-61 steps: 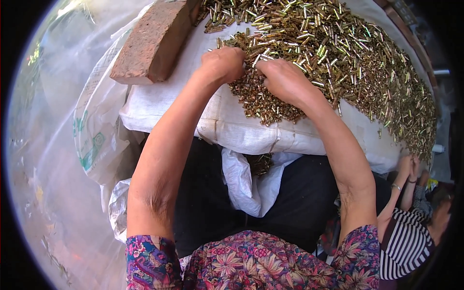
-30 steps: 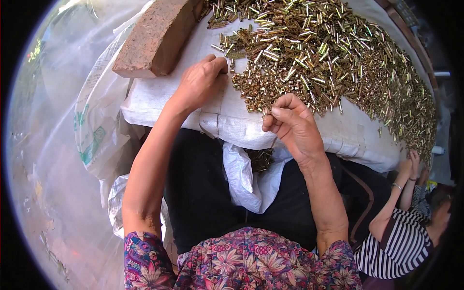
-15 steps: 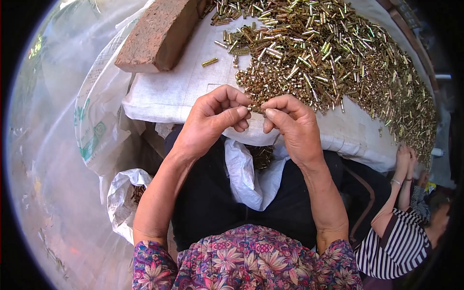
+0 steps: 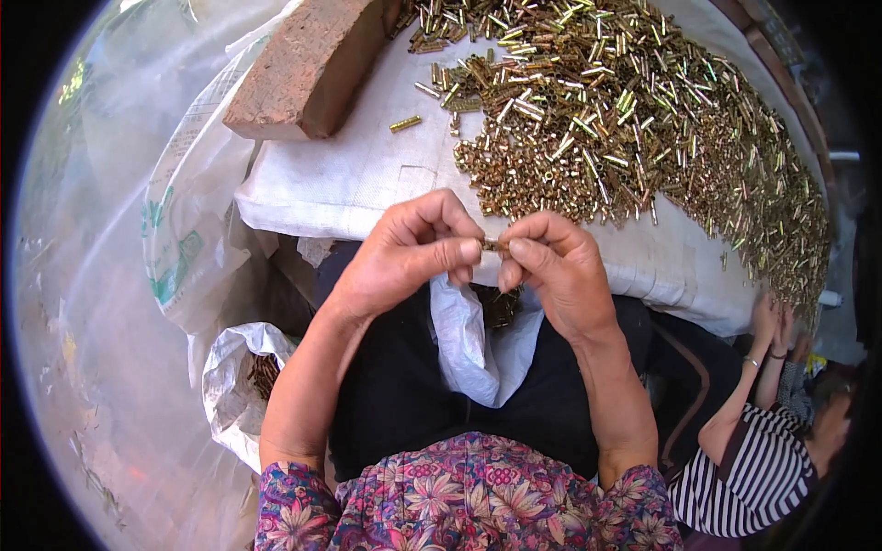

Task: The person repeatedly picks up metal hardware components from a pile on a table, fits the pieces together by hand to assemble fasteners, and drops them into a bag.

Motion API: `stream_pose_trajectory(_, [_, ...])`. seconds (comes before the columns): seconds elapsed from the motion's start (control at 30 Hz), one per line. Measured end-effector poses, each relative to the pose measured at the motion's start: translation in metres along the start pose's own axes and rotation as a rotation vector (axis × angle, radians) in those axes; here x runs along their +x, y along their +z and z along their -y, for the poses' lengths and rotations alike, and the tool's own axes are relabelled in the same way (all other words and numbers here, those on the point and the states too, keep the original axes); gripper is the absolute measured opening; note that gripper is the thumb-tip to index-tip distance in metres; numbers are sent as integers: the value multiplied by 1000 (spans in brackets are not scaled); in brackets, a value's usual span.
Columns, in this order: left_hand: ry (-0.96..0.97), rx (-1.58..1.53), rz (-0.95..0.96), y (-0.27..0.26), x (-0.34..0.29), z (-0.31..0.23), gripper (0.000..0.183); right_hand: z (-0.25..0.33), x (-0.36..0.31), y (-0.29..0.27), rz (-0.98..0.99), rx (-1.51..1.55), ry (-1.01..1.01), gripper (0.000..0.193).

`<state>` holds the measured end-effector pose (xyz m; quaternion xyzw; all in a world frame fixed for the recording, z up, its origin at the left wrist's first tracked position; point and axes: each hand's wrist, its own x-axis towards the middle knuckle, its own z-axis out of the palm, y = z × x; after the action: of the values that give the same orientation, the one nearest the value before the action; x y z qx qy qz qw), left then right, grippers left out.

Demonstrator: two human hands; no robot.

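My left hand [image 4: 404,248] and my right hand [image 4: 560,271] meet over the near edge of the white-covered work surface [image 4: 367,174]. Both are closed, thumb against forefinger, on the two ends of a small brass-coloured metal piece [image 4: 492,245]. Fingertips hide most of this piece. Beyond my hands spreads a heap of slim gold-coloured metal tubes [image 4: 634,101]. Small ring-like metal pieces [image 4: 542,170] lie along its near side. One loose tube [image 4: 405,123] rests apart on the white cover. Below my hands, an open white sack [image 4: 459,331] in my lap holds dark metal pieces.
A red brick [image 4: 308,73] lies at the far left of the surface. Another white sack [image 4: 230,395] with brownish pieces stands left of my legs. Clear plastic sheeting hangs at left. A person in a striped top [image 4: 749,468] reaches to the heap at right.
Both hands have come slightly nearer to me, away from the heap. The small metal piece now shows between my fingertips. The view has shifted a little.
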<state>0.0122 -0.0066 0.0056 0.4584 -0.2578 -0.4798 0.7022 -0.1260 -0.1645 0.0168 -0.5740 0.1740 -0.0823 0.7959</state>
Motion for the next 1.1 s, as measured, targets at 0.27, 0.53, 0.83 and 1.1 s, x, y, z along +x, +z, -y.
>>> stream_pose_trajectory(0.27, [14, -13, -63, 8, -1, 11, 11, -15, -7, 5, -149, 101, 25, 11])
stream_pose_trajectory(0.53, [-73, -354, 29, 1, -1, 18, 10, -10, -11, 6, -4, 363, 106, 10])
stream_pose_trajectory(0.83, [-21, -342, -5, 2, -2, 23, 9, -9, -15, 3, -71, 154, 35, 11])
stream_pose_trajectory(1.1, [6, -117, -49, 4, -5, 21, 10, -14, -16, 7, -138, 75, 19, 11])
